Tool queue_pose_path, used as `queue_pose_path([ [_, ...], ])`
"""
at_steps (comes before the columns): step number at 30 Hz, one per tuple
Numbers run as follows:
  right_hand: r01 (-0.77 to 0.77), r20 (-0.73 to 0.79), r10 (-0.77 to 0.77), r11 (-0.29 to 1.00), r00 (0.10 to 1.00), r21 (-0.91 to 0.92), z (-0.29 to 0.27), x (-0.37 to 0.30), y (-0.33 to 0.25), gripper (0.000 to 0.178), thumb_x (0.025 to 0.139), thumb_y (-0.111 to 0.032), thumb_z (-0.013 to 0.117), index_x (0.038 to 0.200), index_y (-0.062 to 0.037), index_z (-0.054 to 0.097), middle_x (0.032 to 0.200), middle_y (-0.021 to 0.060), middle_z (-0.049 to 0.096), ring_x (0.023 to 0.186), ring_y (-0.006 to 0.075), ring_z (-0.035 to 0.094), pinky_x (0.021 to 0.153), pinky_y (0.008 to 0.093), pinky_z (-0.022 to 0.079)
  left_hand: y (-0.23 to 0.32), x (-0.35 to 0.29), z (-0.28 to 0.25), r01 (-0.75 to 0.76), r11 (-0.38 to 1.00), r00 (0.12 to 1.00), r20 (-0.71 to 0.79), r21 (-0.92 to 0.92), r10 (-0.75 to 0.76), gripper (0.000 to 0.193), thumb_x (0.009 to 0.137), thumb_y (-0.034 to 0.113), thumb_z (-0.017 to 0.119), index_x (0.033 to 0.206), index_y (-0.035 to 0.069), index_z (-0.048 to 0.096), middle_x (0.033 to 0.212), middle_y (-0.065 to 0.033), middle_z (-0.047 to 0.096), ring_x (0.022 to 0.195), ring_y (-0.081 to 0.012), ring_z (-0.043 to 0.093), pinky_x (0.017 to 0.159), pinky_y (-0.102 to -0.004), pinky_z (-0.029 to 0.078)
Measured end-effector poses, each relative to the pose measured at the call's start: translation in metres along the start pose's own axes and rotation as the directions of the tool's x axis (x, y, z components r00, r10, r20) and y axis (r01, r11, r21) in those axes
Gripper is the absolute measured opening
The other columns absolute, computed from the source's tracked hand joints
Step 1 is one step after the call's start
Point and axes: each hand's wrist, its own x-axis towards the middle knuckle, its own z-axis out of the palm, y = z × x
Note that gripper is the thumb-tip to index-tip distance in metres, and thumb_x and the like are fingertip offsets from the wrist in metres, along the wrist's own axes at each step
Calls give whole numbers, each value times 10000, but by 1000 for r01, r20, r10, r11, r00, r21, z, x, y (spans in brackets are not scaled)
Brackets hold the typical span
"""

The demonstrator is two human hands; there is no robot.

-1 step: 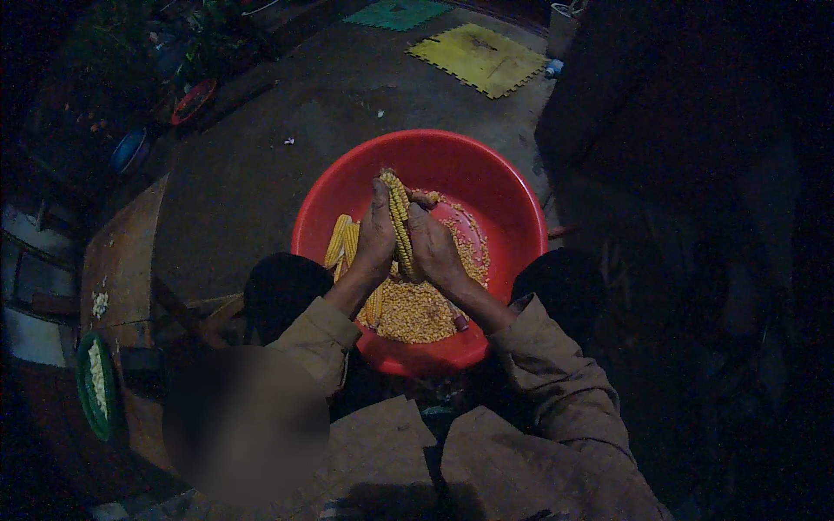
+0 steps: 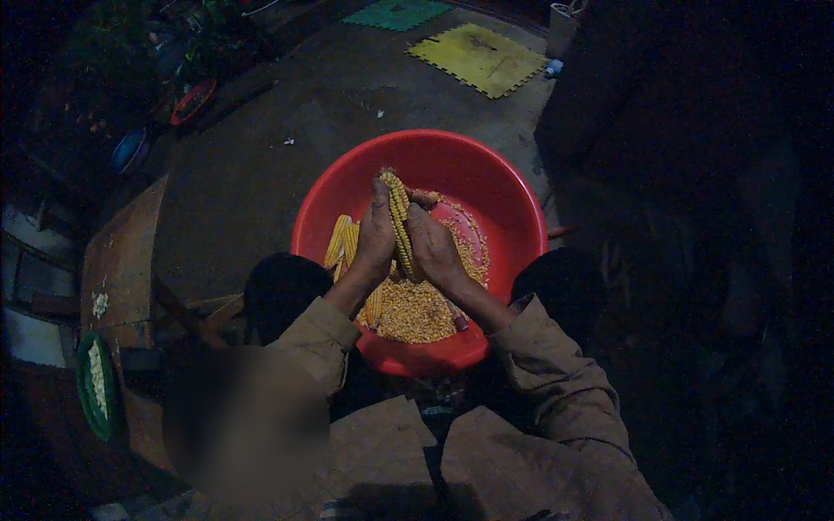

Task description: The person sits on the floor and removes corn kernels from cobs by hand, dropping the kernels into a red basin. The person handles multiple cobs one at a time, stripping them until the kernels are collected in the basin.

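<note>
Above a red plastic basin (image 2: 321,187), an ear of corn (image 2: 399,217) is held nearly upright between my hands. My left hand (image 2: 374,233) is closed round its left side, thumb up along the ear. My right hand (image 2: 433,247) presses the right side, thumb against the kernels. Just beyond the right fingers shows a reddish-brown piece that looks like a bare cob (image 2: 421,198); whether the hand grips it is unclear. Loose yellow kernels (image 2: 413,314) cover the basin's bottom. More ears of corn (image 2: 340,241) lie at the left inside it, and a short reddish cob piece (image 2: 460,323) lies near right.
The basin sits between my knees. At the left stands a wooden bench (image 2: 130,252), with a green basket (image 2: 89,408) of pale pieces near it. A yellow foam mat (image 2: 482,59) and a green mat (image 2: 395,12) lie far ahead. A red basin and a blue basin (image 2: 130,150) stand far left.
</note>
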Motion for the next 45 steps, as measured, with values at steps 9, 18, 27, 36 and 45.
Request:
queue_pose_path([
  [9, -78, -21, 77, 997, 997, -28, -8, 2, -20, 427, 975, -375, 356, 1087, 4, 519, 890, 258, 611, 842, 410, 612, 703, 471, 457, -7, -9, 6, -9, 987, 999, -37, 158, 15, 553, 975, 515, 284, 1160, 38, 494, 1087, -93, 564, 1024, -163, 513, 916, -295, 393],
  [18, -98, -20, 99, 993, 995, 68, -13, 1, -16, 467, 992, -386, 312, 1057, 11, 548, 874, 184, 623, 848, 290, 614, 739, 385, 465, -8, -13, 9, -69, 990, 996, 57, 121, 63, 534, 993, 471, 251, 1203, 38, 483, 1071, -75, 562, 987, -145, 517, 898, -281, 403],
  [27, 18, -116, -17, 1000, 993, 2, -14, 0, -29, 495, 992, -411, 306, 1084, -9, 580, 856, 183, 637, 803, 257, 630, 715, 371, 481, -7, -18, 12, -93, 977, 993, 88, 192, 77, 551, 1002, 448, 206, 1258, 27, 450, 1181, -106, 553, 1094, -174, 508, 968, -301, 382],
  [36, -196, -16, 195, 979, 981, -53, -25, 2, -47, 534, 974, -466, 319, 944, -7, 590, 761, 131, 622, 697, 230, 608, 652, 362, 475, -11, -19, 12, -140, 956, 982, 159, 258, 101, 529, 1000, 445, 226, 1289, 48, 425, 1169, -107, 550, 1107, -172, 502, 957, -309, 393],
  [45, 20, -70, -17, 999, 997, 48, -22, 2, -6, 512, 980, -417, 309, 858, 10, 562, 684, 140, 574, 641, 254, 576, 624, 396, 446, -29, -13, 9, -260, 924, 961, 170, 280, 219, 530, 986, 475, 290, 1284, 55, 413, 1004, -35, 543, 815, -94, 526, 677, -235, 438],
])
